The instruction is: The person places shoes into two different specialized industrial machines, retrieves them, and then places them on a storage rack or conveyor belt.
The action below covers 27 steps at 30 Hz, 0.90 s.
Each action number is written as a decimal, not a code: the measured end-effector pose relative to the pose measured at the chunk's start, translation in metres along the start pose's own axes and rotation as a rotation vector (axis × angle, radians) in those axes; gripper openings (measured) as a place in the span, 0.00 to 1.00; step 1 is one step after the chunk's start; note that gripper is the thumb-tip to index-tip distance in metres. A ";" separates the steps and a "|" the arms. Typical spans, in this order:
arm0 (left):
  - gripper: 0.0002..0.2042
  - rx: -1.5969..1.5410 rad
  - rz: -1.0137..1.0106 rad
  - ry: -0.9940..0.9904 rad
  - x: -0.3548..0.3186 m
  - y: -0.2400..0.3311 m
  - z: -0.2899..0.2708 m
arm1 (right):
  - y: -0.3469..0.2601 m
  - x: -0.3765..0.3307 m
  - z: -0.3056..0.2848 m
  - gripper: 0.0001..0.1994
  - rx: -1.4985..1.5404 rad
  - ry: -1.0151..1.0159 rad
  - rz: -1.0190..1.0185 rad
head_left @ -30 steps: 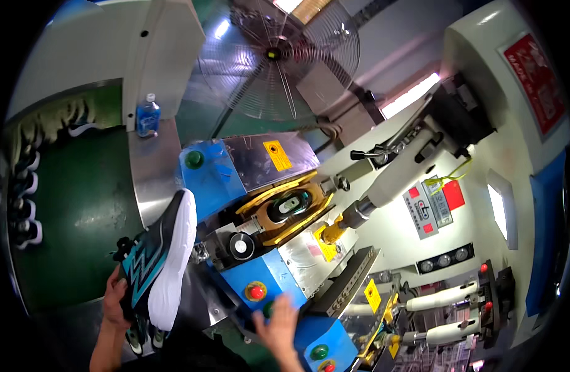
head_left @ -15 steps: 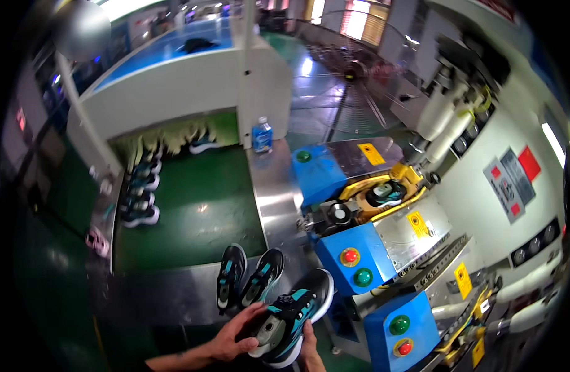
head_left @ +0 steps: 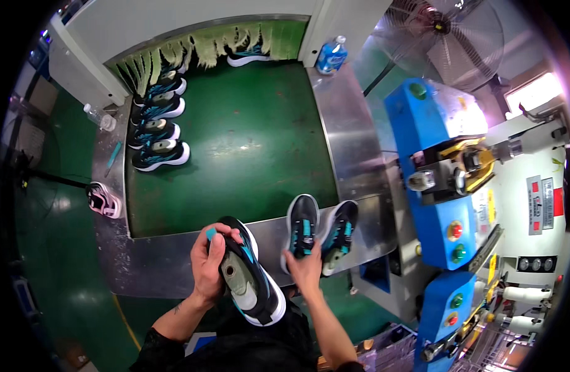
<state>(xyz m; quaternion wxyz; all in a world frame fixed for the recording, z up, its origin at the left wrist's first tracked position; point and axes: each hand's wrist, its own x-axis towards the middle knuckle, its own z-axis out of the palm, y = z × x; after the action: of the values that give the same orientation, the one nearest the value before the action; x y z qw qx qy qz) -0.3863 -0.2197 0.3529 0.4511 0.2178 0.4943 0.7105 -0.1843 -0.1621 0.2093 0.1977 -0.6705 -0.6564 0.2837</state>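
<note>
Fingers of the left hand (head_left: 209, 263) wrap tightly around a black and teal sneaker (head_left: 248, 273), holding it above the near edge of the steel table (head_left: 155, 260). Right of that shoe, the right hand (head_left: 305, 271) has its fingers closed loosely on the heel of 1 of 2 matching sneakers (head_left: 319, 232) standing on the steel table. Beyond the table, the green conveyor belt (head_left: 248, 136) carries 4 more sneakers (head_left: 156, 127) along its left side. A water bottle (head_left: 330, 56) stands at the belt's far right corner, near a fan (head_left: 443, 37).
</note>
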 end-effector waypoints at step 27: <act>0.10 -0.421 -1.137 -2.550 -0.349 0.014 0.061 | -0.208 -0.641 -0.008 0.40 0.795 1.887 0.949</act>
<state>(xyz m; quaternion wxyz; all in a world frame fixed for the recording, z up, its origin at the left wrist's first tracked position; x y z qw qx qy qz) -0.1722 -0.4897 0.4381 0.8268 0.4050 -0.3420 -0.1884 -0.3246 -0.7848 0.4255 0.6864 -0.6878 0.2134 -0.1010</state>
